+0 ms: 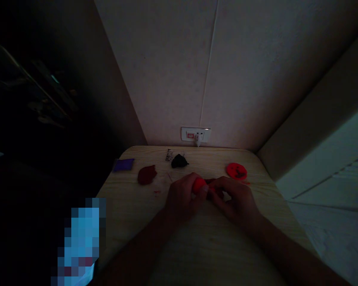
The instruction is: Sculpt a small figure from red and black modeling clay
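Observation:
A bright red lump of modelling clay (199,185) is held above the middle of the table by my left hand (183,194), its fingers curled round it. My right hand (234,196) is closed at the lump's right side, thumb and fingertips pinching red clay there. Some darker reddish material shows behind the right fingertips, but shadow hides its shape. Beyond my left hand lie a brownish-red piece of clay (147,175) with a ragged right edge and a black clay lump (179,161). Past my right hand rests a flat red clay disc (236,171) with dark marks on it.
A purple packet (123,165) lies at the table's left edge. Dark smudges (168,155) mark the wooden tabletop (214,246). Behind it, a wall socket (196,134) holds a plug. A lit, pixelated screen (82,238) is at lower left. The scene is dim.

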Available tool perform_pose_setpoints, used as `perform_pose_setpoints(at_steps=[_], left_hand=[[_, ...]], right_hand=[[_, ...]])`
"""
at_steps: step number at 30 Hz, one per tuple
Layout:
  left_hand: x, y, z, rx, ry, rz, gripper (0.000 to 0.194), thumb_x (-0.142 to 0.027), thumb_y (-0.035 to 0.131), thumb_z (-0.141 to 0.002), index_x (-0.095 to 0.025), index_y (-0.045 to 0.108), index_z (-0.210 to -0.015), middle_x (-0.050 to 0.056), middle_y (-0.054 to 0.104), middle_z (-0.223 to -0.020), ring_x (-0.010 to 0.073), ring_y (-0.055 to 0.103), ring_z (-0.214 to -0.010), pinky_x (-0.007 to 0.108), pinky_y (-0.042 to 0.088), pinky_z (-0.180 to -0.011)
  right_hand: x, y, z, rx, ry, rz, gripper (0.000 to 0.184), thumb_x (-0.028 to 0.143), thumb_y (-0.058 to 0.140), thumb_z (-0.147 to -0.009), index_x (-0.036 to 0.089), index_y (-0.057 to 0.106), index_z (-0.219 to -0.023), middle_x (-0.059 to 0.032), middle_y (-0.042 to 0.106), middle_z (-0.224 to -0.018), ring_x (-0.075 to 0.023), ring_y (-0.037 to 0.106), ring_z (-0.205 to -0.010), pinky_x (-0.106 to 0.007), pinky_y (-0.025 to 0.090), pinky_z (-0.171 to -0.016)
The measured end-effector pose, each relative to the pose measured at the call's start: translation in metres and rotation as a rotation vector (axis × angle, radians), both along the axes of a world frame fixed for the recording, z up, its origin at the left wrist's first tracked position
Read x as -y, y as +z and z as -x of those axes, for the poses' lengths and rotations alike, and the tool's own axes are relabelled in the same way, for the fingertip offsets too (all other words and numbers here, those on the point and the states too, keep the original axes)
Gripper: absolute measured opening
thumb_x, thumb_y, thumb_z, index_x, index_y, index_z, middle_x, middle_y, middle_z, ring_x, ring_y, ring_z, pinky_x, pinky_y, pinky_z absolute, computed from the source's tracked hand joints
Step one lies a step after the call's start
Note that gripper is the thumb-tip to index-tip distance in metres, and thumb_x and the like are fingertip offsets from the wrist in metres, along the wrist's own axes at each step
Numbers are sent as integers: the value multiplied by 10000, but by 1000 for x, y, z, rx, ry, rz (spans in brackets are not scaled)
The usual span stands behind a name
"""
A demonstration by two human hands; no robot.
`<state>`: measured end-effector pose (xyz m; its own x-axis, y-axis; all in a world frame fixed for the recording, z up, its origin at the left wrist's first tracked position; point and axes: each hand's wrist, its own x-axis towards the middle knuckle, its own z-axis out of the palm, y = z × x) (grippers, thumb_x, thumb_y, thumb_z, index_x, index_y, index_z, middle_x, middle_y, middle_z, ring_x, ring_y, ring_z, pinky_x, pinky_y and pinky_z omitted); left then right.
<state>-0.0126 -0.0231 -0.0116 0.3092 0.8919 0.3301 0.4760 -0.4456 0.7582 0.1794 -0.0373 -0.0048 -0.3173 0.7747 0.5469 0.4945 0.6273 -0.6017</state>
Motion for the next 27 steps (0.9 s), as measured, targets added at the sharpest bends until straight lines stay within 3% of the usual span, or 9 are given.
perform_pose_setpoints(at_steps=[4,7,11,14,27], left_hand=[[-1,0,-2,7,10,6,193,-374,538,-967,-203,593,-897,31,656,-807,206,611,-748,331,433,-714],[-2,0,-1,35,7,8,176,-349,535,-967,-200,585,-888,24,637,-791,199,599,-739,328,431,-713],[-3,0,1,102,-74,19,162,-324,568,-941,-182,623,-999,31,671,-848,198,622,-768,320,463,-725],[-3,-1,2,147,-122,34,264,-304,619,-915,-181,641,-1148,40,725,-962,197,667,-842,311,499,-782],[-3,-3,-3,76,34,75,122,-194,645,-765,-204,663,-886,-14,672,-740,156,606,-653,275,458,-638]], right_hand=[[1,-2,0,-25,-27,-3,28,177,699,-913,195,678,-914,6,652,-716,-130,608,-589,-233,511,-543],[2,-2,0,-11,-28,-1,74,191,697,-940,194,714,-1012,-12,702,-768,-139,640,-617,-242,540,-567],[1,-1,-1,-6,-6,-65,153,178,704,-958,210,756,-1099,-57,796,-941,-172,752,-795,-267,615,-717],[0,-3,-2,-19,0,-85,142,172,709,-957,215,775,-1076,-71,821,-1004,-193,785,-874,-284,633,-791],[4,1,2,-18,6,9,130,147,682,-945,203,756,-1038,-33,796,-884,-132,713,-655,-209,583,-581]])
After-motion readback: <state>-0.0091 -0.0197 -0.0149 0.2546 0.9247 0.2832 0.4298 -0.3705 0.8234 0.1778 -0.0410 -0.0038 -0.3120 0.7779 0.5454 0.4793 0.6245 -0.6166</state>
